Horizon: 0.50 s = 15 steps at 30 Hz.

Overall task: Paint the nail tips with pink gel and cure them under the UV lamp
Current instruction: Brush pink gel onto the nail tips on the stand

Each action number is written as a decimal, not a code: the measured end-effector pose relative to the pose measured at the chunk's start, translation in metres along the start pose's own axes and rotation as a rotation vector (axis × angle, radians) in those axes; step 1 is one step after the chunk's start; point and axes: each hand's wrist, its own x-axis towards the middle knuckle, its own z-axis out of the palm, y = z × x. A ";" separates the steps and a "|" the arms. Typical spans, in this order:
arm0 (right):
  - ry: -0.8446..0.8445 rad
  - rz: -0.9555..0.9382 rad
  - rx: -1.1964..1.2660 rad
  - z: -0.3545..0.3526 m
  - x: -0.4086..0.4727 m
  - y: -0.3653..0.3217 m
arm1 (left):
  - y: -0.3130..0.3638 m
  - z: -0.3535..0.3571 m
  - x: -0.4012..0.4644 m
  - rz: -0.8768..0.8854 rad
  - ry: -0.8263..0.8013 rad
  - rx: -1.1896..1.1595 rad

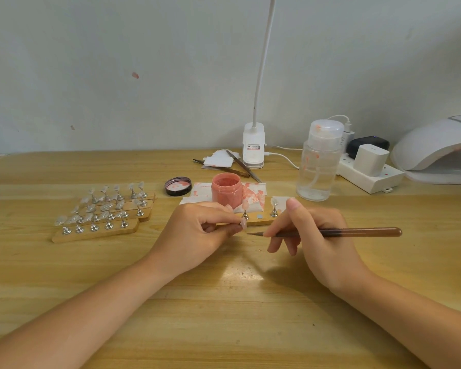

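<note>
Pink-coated nail tip sat pinched between the fingertips of the left hand, just near of a wooden strip carrying small metal stands. Close to its right, the right hand gripped a brown brush, bristle point aimed at the tip but not plainly touching it. Behind the strip stood the open jar of pink gel on stained paper, its lid at left. Farther left lay strips of clear tips; the UV lamp stood far right.
</note>
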 end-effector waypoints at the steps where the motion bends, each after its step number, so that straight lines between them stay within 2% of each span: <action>1: 0.004 -0.003 0.011 -0.001 -0.001 0.000 | 0.000 0.000 0.000 0.007 0.000 -0.004; 6: 0.047 -0.066 0.016 -0.001 0.000 0.000 | 0.000 0.000 0.000 0.002 0.000 -0.023; 11: -0.001 -0.010 -0.018 0.001 0.001 0.000 | 0.001 0.000 0.000 -0.013 0.022 -0.041; 15: 0.042 0.012 0.017 0.000 0.001 0.001 | 0.002 -0.002 0.000 0.005 0.043 -0.039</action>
